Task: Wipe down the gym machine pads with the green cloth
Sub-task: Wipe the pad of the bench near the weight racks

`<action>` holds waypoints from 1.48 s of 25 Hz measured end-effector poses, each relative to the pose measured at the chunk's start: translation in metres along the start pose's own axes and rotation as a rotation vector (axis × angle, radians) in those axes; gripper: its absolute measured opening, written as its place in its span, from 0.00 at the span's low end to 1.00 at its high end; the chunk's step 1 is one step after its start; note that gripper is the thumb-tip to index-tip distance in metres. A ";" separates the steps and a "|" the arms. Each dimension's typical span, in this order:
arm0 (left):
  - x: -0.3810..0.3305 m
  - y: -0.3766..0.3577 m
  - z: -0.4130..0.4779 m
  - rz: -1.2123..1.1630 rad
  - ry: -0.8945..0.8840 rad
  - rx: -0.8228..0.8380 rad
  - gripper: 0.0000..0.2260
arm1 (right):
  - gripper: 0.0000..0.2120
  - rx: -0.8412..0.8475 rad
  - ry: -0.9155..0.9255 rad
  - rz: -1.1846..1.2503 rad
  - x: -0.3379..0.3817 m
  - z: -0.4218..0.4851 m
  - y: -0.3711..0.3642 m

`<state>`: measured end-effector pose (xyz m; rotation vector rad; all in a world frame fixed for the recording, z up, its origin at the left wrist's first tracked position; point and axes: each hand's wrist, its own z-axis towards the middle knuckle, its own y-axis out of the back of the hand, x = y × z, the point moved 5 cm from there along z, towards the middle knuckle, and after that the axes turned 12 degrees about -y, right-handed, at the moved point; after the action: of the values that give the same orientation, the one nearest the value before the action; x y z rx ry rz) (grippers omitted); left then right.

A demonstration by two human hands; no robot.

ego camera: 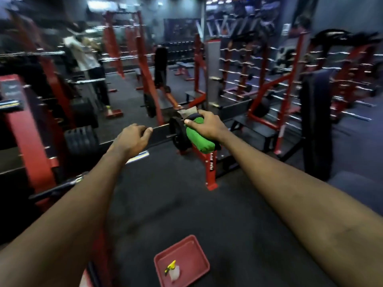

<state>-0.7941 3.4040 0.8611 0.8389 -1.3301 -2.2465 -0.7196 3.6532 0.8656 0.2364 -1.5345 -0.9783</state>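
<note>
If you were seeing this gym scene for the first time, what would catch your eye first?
The bright green cloth stands out at centre, pressed by the right hand over a dark pad on a red machine. The left hand reaches forward beside it, fingers loosely curled, holding nothing. At the bottom, a red tray on the dark floor holds a small spray bottle with a yellow top.

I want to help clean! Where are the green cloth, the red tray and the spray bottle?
green cloth (199,139): head view, middle of the fold under the right hand.
red tray (194,250): head view, bare floor of the tray.
spray bottle (173,271): head view, clear body.
</note>
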 end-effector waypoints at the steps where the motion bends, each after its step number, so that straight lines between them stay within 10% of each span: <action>1: -0.017 -0.011 0.021 -0.022 -0.058 0.014 0.18 | 0.17 -0.045 -0.035 -0.011 -0.015 0.000 0.020; 17: -0.265 -0.149 0.135 -0.228 -0.596 0.207 0.18 | 0.14 -0.462 -0.456 -0.063 -0.205 -0.123 0.234; 37: -0.391 -0.244 0.278 -0.245 -0.609 0.221 0.17 | 0.18 -0.457 -0.507 -0.048 -0.365 -0.036 0.332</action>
<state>-0.6989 3.9331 0.8630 0.4027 -1.8507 -2.7147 -0.4744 4.0805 0.8271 -0.3252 -1.7025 -1.4720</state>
